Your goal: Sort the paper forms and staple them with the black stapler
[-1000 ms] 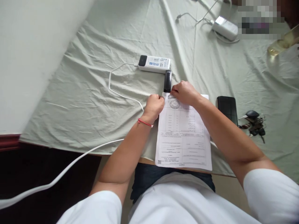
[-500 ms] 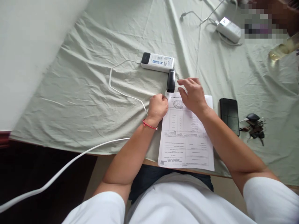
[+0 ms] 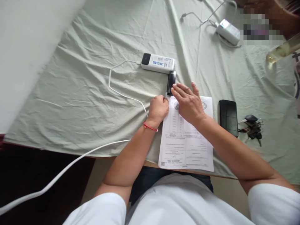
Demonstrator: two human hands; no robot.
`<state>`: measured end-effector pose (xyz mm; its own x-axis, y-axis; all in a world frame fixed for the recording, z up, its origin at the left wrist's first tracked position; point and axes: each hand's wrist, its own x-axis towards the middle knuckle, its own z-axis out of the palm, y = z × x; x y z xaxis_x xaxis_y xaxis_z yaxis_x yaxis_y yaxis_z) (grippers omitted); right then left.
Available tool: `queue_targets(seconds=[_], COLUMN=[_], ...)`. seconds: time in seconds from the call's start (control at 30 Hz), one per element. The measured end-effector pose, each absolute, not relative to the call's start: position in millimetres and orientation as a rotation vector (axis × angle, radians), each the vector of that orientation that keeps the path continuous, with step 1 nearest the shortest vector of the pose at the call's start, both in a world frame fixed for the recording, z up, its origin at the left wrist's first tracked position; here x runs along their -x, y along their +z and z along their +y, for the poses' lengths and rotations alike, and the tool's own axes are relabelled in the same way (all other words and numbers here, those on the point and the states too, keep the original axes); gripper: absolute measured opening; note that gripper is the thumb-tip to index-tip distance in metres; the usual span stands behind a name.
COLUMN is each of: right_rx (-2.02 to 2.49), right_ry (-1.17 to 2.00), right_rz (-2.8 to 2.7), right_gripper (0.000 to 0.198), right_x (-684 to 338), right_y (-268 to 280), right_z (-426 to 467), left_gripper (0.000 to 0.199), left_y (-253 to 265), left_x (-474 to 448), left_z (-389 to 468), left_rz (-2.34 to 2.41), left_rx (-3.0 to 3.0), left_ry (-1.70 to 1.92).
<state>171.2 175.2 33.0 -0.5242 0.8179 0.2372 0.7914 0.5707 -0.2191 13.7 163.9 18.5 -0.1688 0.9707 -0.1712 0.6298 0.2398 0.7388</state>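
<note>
Tablecloth (image 3: 82, 87) beneath paper (image 3: 175, 147) (one stamp (image 3: 176, 105) partly hidden)

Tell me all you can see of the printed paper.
The printed paper is white, with text mostly too small to read, ruled lines, a square code in its near left corner and stamp marks near its far edge. It lies flat on the green tablecloth. The left hand seems to pinch its far left corner, where the black stapler meets it; the right hand covers part.
</note>
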Motion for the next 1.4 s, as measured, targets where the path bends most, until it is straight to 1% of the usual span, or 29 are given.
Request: queue_targets(seconds=[0.17,0.27,0.47,0.57,0.67,0.77,0.9,0.97,1.07,1.13,1.23,1.37,1.4], right_rx=[1.346,1.363,1.383,1.437,1.483,1.497,1.610,1.790,2.084,2.210,2.375,2.525,2.544], right_ry=[0.163,0.180,0.177,0.192,0.164,0.048,-0.123,-0.156,-0.105,-0.054,0.027,0.056,0.057], right_rz=[-2.537,-2.534,-2.436,-2.364,-2.235,-2.021,-1.795,-1.675,-1.578,-1.590,-1.587,-1.500,-1.487], right_gripper=[0.061,0.061,0.062,0.058,0.051,0.044,0.040,0.047,0.073,0.084,0.088,0.101,0.101], right_x=[-167.1,-166.0,-163.1,-168.4,-189.7,-231.0,-302.3,-333.3,-359.0,-360.3,-347.5,-331.1,-329.4], right_y=[38.2,39.1,36.0,38.2,44.3,49.6,42.1,30.4,11.5,4.1,4.4,14.1,15.8], right_z=[173.5,173.6,174.6,169.2,154.7,128.1,80.7,60.4,44.5,45.3,59.5,82.5,86.0], left_gripper=[0.032,0.030,0.031,0.031,0.031,0.028,0.020,0.017,0.017,0.016,0.016,0.016,0.016], left_y=[21.0,19.7,19.8,27.2,37.9,44.2,34.4,24.1,11.1,6.6,4.8,4.5,4.4], left_x=[-14.5,-14.7,-16.0,-17.9,-18.4,-15.7,-11.1,-9.9,-8.6,-7.7,-6.6,-6.6,-6.7], left_z=[162.9,162.6,161.7,155.0,141.9,126.8,115.2,114.6,117.7,120.1,121.7,120.9,120.7], left_rz=[1.888,1.863,1.859,1.866,1.848,1.835,1.867,1.861,1.832,1.825,1.824,1.810,1.810], left_rx=[-1.447,-1.422,-1.458,-1.485,-1.516,-1.556,-1.629,-1.665,-1.694,-1.702,-1.714,-1.708,-1.708], left_ry=[0.684,0.710,0.737,0.710,0.722,0.762,0.850,0.851,0.842,0.865,0.891,0.907,0.909])
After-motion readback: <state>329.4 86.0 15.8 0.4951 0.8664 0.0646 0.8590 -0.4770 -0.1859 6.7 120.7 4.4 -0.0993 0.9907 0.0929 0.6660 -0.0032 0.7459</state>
